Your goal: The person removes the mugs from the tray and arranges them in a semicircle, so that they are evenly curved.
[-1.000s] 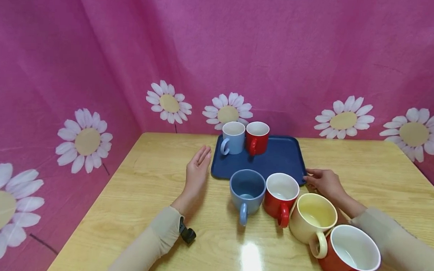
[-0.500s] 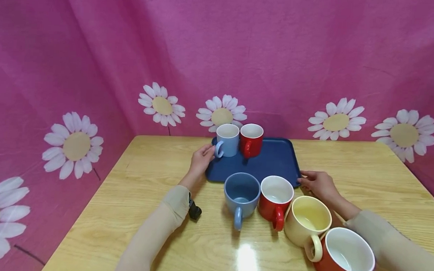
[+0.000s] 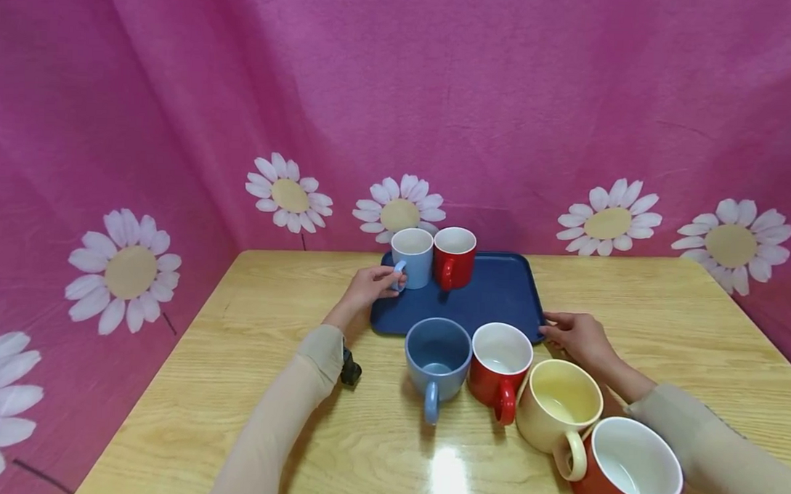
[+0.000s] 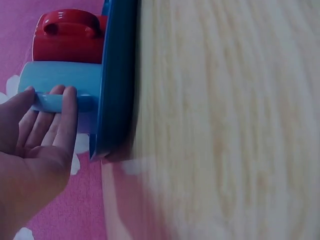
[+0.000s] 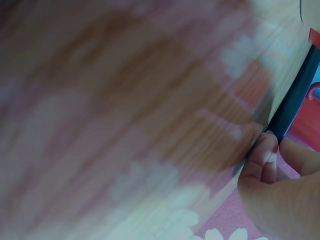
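A dark blue tray (image 3: 498,301) lies at the back of the table, with a light blue mug (image 3: 417,264) and a small red mug (image 3: 459,269) upright side by side at its far left. My left hand (image 3: 368,285) holds the light blue mug by its handle. In the left wrist view, thumb and fingers close around that handle (image 4: 50,102), and the mug's base is on the tray. The near right corner of the tray is pinched by my right hand (image 3: 582,337). In the right wrist view, the thumb and fingers meet at the tray's edge (image 5: 290,112).
Four is avoided here: several larger mugs run in a slanting row in front of the tray, a grey-blue mug (image 3: 433,375), a red mug (image 3: 489,377), a yellow mug (image 3: 546,419) and another red mug (image 3: 600,476). A pink flowered cloth (image 3: 504,120) hangs behind the table.
My left hand has moved from beside the tray to the light blue mug and taken its handle. My right hand stays at the tray's corner. The head view has shifted slightly.
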Demonstrator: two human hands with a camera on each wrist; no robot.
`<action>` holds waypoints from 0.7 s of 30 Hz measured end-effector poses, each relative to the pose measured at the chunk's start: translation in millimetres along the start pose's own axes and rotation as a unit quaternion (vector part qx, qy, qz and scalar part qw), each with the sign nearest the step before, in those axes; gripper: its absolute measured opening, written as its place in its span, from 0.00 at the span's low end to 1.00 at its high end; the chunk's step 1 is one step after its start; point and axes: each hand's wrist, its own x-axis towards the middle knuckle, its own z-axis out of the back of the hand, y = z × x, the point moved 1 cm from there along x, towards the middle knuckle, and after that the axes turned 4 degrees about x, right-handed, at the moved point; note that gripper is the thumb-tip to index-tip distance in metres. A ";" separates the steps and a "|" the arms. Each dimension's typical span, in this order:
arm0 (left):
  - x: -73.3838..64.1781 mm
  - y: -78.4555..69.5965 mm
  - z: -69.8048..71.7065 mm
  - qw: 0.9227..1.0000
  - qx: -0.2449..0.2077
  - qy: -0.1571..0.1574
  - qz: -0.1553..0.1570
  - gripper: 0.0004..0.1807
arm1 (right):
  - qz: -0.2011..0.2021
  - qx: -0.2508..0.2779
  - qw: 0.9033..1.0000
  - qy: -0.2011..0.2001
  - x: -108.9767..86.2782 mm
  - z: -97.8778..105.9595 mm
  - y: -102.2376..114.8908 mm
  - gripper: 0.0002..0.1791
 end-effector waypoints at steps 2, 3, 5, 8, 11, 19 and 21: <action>0.8 0.1 0.1 1.000 -0.003 0.023 -0.008 0.19 | 0.000 0.001 1.000 0.000 0.4 0.1 -0.4 0.23; 1.4 0.4 0.1 0.999 -0.006 0.030 -0.011 0.19 | -0.001 0.001 1.000 0.000 0.5 0.2 -0.5 0.23; 2.3 1.2 0.2 0.999 -0.011 0.038 -0.020 0.20 | -0.002 0.001 1.000 -0.001 0.7 0.3 -0.6 0.23; 3.7 3.4 0.3 0.998 -0.019 0.046 -0.031 0.19 | -0.006 0.004 1.000 0.000 0.8 0.5 -0.4 0.23; 4.8 5.6 0.2 0.998 -0.026 0.055 -0.036 0.19 | -0.010 0.006 1.000 0.004 0.7 0.5 -0.2 0.23; 3.0 5.2 -1.1 0.997 -0.018 0.058 -0.042 0.19 | -0.013 0.007 1.000 0.004 0.5 0.2 -0.3 0.23; 0.7 4.4 0.1 0.998 -0.011 0.054 -0.040 0.19 | -0.013 0.006 1.000 0.004 0.5 0.0 -0.1 0.23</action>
